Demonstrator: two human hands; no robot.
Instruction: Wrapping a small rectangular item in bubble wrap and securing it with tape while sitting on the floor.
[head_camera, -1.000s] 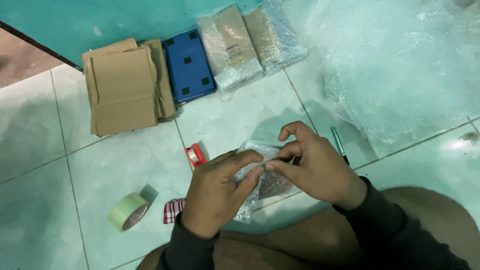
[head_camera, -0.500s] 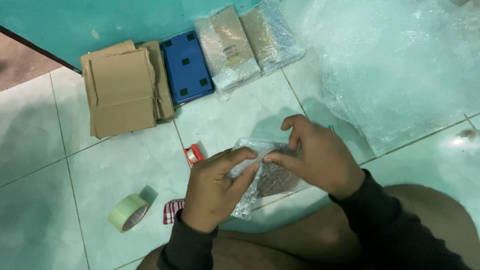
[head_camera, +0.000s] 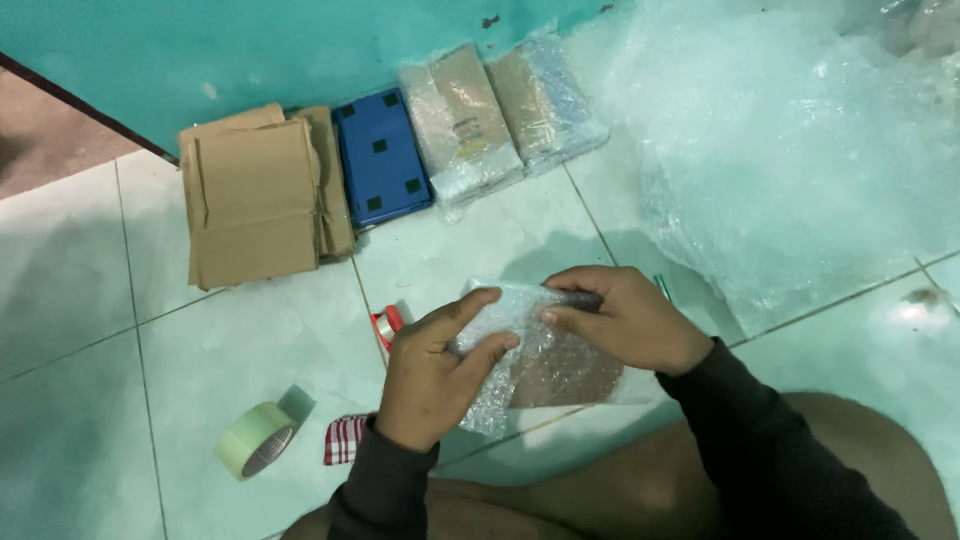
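Low in the middle of the frame, both hands close on a small brown flat item wrapped in bubble wrap (head_camera: 545, 365), held just above the pale tiled floor (head_camera: 120, 320). The left hand (head_camera: 435, 375) grips the wrap's left edge, thumb and fingers curled round it; the right hand (head_camera: 625, 320) pinches the top edge, fingers bent tight over the plastic. Both arms wear dark sleeves.

Just left of the left hand lies a red tape dispenser (head_camera: 388, 322), partly hidden. At lower left sits a roll of pale green tape (head_camera: 258, 440), with a red-and-white checked piece (head_camera: 345, 440) beside it. Along the teal wall at the top — flattened cardboard boxes (head_camera: 260, 195), a blue box (head_camera: 380, 160), two wrapped parcels (head_camera: 500, 120). A large sheet of bubble wrap (head_camera: 790, 150) fills the upper right.
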